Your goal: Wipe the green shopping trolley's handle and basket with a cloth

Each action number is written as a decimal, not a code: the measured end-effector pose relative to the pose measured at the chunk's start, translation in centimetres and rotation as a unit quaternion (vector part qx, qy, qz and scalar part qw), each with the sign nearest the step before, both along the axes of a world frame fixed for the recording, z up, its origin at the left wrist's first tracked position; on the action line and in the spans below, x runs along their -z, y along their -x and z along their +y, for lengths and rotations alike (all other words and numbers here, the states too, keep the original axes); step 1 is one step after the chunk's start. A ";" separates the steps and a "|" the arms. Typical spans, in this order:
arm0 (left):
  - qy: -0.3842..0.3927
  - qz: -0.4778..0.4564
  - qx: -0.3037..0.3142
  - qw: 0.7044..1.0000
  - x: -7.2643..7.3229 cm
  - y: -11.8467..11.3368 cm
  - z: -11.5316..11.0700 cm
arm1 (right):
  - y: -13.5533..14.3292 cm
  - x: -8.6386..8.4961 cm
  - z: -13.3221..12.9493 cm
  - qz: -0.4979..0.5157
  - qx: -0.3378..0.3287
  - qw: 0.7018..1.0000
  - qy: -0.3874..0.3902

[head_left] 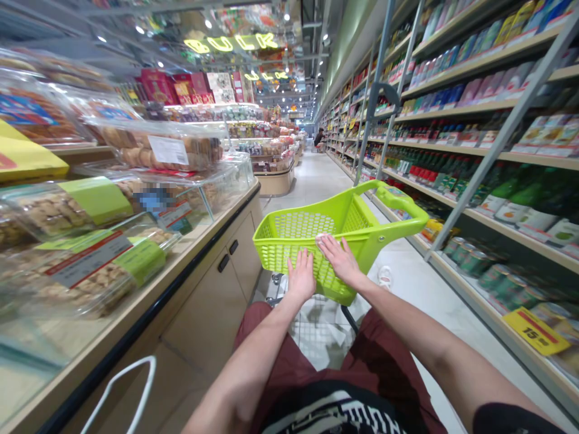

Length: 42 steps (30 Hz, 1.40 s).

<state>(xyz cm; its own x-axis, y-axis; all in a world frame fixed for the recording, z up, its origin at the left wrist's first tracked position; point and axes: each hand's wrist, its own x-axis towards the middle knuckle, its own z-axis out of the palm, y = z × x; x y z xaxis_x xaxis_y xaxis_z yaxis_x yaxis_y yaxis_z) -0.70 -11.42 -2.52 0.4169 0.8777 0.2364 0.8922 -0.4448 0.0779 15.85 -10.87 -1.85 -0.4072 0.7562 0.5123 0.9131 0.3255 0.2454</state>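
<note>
Both hands flat against a green shopping cart in a store aisle

A green cart stands in the aisle right in front of the person, between a counter on the left and tall shelves on the right. Its basket has walls full of holes, and its handle points to the right.

The left hand lies against the near wall of the basket, fingers straight and pointing up, gripping nothing that shows. The right hand rests on the same wall just beside it, nearer the handle and touching close to the rim. Its fingers are stretched out too, with a small white scrap at the fingertips; whether it is paper or cloth, I cannot tell.

The person's knees, in dark red pants, are spread on either side below the basket. A white shoe shows on the floor past the right forearm.

On the counter, clear plastic boxes of snacks are stacked up. The shelves hold bottles, cans and packs, with a yellow price tag low down. A lit sign overhead reads "BULK", and another person is far down the aisle.
</note>
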 end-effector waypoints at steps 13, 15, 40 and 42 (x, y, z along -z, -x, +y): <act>0.001 0.005 0.028 1.000 -0.6 -1.4 -0.6 | -1.6 -0.7 -2.6 0.005 0.022 1.000 -0.011; -0.011 -0.001 0.036 0.999 -0.7 -2.0 -0.8 | -2.3 -1.6 -2.4 0.023 0.041 0.998 -0.033; -0.026 0.001 0.146 0.989 -2.1 -6.1 -3.3 | -8.0 3.1 -7.2 -0.009 0.037 0.999 -0.027; -0.018 0.008 0.128 0.992 -1.6 -5.5 -2.8 | -7.3 1.6 -6.6 0.015 0.045 0.998 -0.047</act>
<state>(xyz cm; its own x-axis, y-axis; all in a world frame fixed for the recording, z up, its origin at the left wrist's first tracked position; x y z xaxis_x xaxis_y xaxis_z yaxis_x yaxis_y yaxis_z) 4.83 -14.20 -0.89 0.6289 0.7336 0.2574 0.7505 -0.6593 0.0456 23.17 -17.44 -3.44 -0.3236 0.7365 0.5940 0.9449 0.2187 0.2437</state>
